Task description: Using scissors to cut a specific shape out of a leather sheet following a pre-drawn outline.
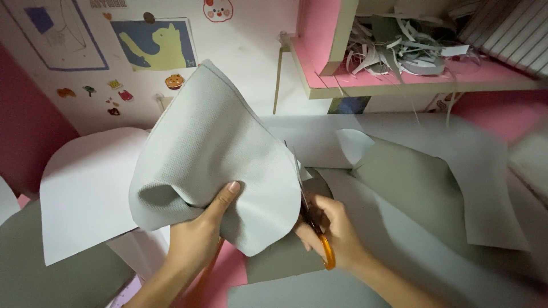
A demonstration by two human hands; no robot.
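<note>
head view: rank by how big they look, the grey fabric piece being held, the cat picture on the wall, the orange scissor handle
1. grey fabric piece, largest, though nearest the camera
2. cat picture
3. orange scissor handle, smallest; right hand hides part of it

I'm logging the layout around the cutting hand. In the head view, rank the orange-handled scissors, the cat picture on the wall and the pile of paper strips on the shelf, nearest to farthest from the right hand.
1. Orange-handled scissors: in the right hand's grip, at the grey sheet's edge.
2. Pile of paper strips: on the pink shelf, upper right.
3. Cat picture: on the wall, upper left.
</note>
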